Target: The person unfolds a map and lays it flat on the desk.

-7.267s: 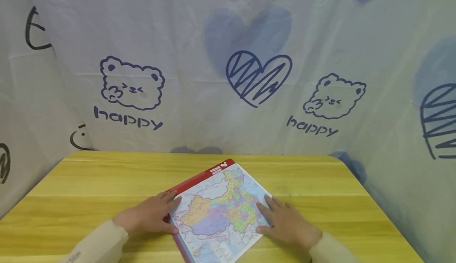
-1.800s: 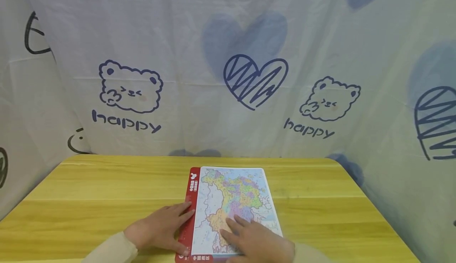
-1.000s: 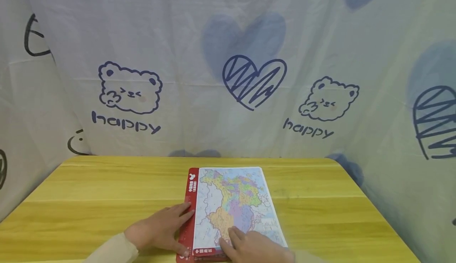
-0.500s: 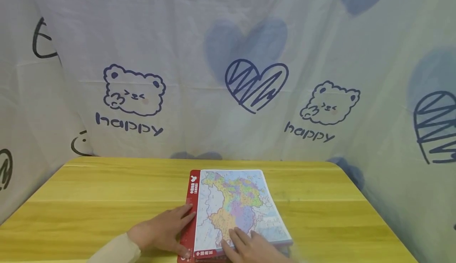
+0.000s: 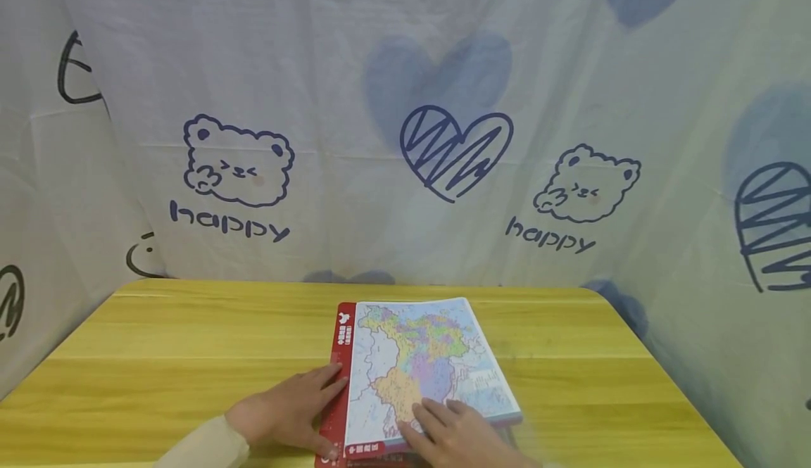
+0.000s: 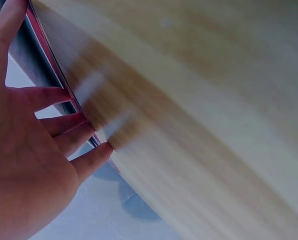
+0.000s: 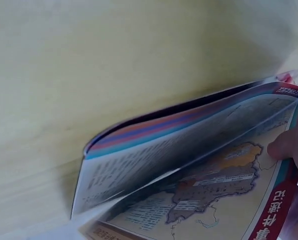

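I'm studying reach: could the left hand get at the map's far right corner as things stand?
Probably yes, with a stretch: the left hand touches the red strip beside the map, and the right hand covers only the map's near part, leaving that corner bare.

Orange, purple, green and yellow patches brighten a pale blue and white map sheet [image 5: 437, 355] at the right hand [image 5: 459, 440], while a red band [image 5: 343, 348] with white lettering runs under the left hand [image 5: 294, 408], framed by a cream sleeve [image 5: 212, 447]. Out from the right hand, a page edge [image 7: 158, 127] shows orange, blue and teal stripes. Yellow streaked grain covers the table [image 5: 190, 355] around both hands; beyond them, blue hearts and navy-outlined bears pattern a whitish curtain [image 5: 355, 207].
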### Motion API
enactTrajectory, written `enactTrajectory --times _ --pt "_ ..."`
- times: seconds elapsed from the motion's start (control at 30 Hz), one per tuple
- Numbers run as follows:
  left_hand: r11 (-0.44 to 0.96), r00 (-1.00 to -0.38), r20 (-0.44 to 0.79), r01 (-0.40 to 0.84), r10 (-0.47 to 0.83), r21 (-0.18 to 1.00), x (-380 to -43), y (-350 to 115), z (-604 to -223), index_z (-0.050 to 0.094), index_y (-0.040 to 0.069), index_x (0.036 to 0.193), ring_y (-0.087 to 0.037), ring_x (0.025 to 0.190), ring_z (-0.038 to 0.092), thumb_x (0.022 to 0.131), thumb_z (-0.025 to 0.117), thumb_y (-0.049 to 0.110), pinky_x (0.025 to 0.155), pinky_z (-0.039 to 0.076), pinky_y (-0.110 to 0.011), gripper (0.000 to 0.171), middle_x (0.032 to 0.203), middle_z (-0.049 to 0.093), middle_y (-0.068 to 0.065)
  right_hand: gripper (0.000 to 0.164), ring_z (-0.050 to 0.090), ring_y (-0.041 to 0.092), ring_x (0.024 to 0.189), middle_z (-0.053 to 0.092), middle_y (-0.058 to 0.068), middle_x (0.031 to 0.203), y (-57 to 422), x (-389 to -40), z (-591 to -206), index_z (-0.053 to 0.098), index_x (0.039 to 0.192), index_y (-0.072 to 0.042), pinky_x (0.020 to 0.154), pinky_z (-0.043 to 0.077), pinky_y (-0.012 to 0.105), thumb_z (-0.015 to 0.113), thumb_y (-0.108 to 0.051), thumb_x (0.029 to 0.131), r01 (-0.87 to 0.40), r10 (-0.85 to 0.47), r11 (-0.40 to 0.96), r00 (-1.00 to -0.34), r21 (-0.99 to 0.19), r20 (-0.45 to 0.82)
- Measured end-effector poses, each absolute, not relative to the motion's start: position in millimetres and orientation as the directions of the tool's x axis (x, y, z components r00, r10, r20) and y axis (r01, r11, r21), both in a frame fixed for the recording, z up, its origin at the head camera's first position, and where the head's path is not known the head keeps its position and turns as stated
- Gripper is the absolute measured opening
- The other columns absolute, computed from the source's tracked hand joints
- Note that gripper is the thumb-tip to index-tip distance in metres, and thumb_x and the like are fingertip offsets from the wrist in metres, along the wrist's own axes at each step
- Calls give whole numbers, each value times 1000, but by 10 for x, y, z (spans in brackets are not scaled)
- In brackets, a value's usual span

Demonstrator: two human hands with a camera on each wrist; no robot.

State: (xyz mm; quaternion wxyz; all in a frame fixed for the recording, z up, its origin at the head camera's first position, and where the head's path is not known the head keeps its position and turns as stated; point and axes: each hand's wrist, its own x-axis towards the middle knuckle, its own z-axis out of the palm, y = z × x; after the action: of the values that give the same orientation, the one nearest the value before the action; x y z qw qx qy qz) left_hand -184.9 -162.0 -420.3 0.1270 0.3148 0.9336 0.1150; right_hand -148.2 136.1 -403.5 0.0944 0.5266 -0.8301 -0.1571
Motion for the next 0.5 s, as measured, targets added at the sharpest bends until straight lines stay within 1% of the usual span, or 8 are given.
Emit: enactTrajectory --times 0.07,0.17,0.2,0.27,0.37,0.4,0.5 --pt "774 -769 -163 560 618 296 -1848 -1622 -4202 40 -2 144 -39 136 32 73 72 66 106 33 -55 104 151 31 -22 67 57 18 117 59 5 131 1371 -1486 -4033 52 139 -18 86 52 31 29 -65 97 -835 -914 382 -406 396 26" --pt "771 -767 -162 561 621 300 -1846 -1628 -4198 40 -2 145 -40 136 32 73 72 65 106 33 -55 103 151 30 -22 63 62 17 108 64 4 121 1386 -1504 -4054 59 131 -18 80 54 28 34 -64 96 -802 -933 357 -327 479 149" --pt "770 -766 -161 562 622 302 -1845 -1630 -4197 40 -2 144 -40 136 32 73 72 65 106 33 -55 103 151 30 -23 59 64 17 104 66 4 116 1388 -1517 -4068 61 126 -18 77 55 27 37 -62 97 -784 -937 349 -281 513 208" --pt "766 -764 -157 566 626 303 -1846 -1633 -4196 40 -3 144 -40 136 32 74 72 65 105 33 -55 103 151 30 -23 52 66 17 98 68 4 109 1391 -1546 -4091 65 119 -18 73 56 27 39 -58 98 -756 -930 346 -200 555 308" --pt "762 -761 -149 574 632 301 -1850 -1637 -4199 40 -3 144 -40 135 33 73 71 66 105 34 -55 103 151 31 -23 49 67 17 91 69 4 101 1393 -1579 -4103 67 111 -17 70 56 28 34 -52 102 -726 -905 354 -106 589 413" --pt "761 -760 -145 577 633 298 -1852 -1637 -4201 40 -3 144 -39 134 34 73 71 66 105 34 -55 103 150 31 -22 48 67 17 89 69 4 100 1394 -1587 -4102 68 109 -17 70 57 28 33 -50 103 -717 -896 358 -83 599 436" --pt "760 -761 -131 586 635 281 -1858 -1639 -4207 41 -2 144 -38 133 36 72 70 68 104 35 -54 104 149 34 -21 50 67 18 90 68 5 100 1407 -1587 -4076 68 108 -17 70 57 31 27 -45 105 -709 -887 370 -79 600 454"
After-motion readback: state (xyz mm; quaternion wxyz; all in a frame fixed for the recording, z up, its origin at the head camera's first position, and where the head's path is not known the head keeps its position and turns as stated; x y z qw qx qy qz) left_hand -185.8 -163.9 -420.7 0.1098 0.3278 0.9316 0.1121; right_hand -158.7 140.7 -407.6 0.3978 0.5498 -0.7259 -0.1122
